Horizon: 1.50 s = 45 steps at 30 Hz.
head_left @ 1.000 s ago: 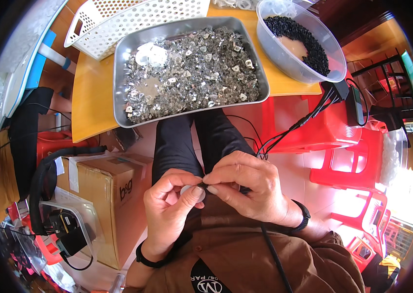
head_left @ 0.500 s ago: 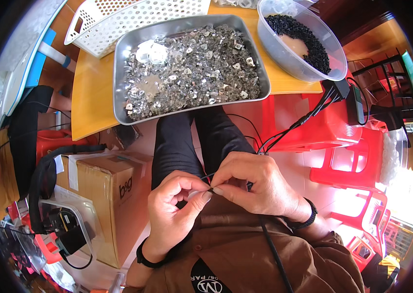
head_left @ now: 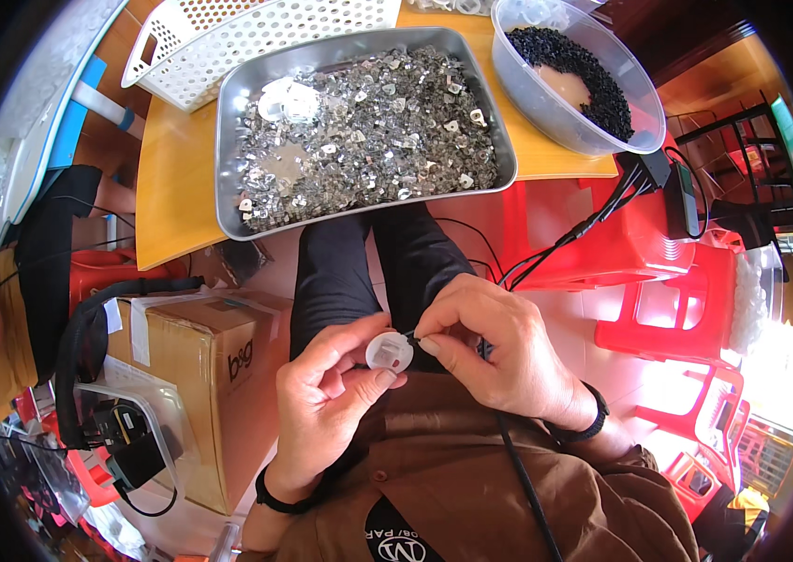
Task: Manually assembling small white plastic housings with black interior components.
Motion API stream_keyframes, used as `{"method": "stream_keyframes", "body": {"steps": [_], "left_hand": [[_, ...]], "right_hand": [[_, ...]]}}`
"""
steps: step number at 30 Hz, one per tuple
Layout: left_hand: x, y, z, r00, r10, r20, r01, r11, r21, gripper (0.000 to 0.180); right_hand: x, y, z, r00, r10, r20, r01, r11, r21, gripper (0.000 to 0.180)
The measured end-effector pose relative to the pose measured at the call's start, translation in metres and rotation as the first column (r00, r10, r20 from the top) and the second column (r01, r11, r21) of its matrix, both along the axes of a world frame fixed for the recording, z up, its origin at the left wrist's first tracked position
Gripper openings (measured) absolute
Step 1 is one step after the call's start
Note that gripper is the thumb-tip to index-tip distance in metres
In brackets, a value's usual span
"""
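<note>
Over my lap, my left hand [head_left: 326,393] pinches a small round translucent white plastic piece [head_left: 389,352] between thumb and fingers, its flat face turned up. Close beside it, my right hand [head_left: 504,351] holds a tiny black piece [head_left: 414,340] between thumb and forefinger, at the disc's upper right edge. Whether the two pieces touch, I cannot tell. Beyond my knees, a metal tray [head_left: 227,150] holds many small clear and metallic-looking pieces, with some white round parts [head_left: 288,99] lying on top.
On the yellow table [head_left: 171,187], a white perforated basket [head_left: 256,51] stands behind the tray and a clear bowl [head_left: 546,126] of small black pieces stands right. A cardboard box [head_left: 185,375] sits at my left. Red stools [head_left: 621,318] and black cables [head_left: 593,220] are at right.
The round white piece, mostly hidden before, now shows face up in my left hand. My fingertips, pressed together earlier, have drawn slightly apart, the right ones moving up a little.
</note>
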<state>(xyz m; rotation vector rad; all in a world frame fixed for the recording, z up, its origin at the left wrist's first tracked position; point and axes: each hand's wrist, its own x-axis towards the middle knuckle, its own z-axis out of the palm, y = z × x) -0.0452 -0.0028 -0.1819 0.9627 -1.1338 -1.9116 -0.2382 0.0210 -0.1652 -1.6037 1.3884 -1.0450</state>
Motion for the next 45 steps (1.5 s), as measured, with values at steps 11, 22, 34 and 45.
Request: {"method": "stream_keyframes", "body": {"steps": [11,22,34,45], "left_hand": [[0.003,0.002,-0.006,0.999,0.023,-0.045,-0.023,1.000,-0.018,0.034],[0.001,0.003,-0.006,0.999,0.029,-0.028,-0.030,0.998,-0.055,0.035],[-0.001,0.000,-0.005,0.999,0.032,-0.015,-0.033,0.996,-0.084,0.034],[-0.002,0.000,-0.007,0.999,0.040,0.023,-0.037,0.993,-0.110,0.032]], "right_hand": [[0.014,0.002,-0.002,0.976,-0.070,-0.206,0.018,0.970,-0.242,0.015],[0.017,0.002,-0.003,0.952,-0.077,-0.295,-0.008,0.962,-0.275,0.015],[0.021,0.000,-0.003,0.969,-0.114,-0.220,0.049,0.959,-0.280,0.016],[0.018,-0.003,-0.005,0.963,-0.061,-0.261,-0.007,0.967,-0.255,0.018]]}}
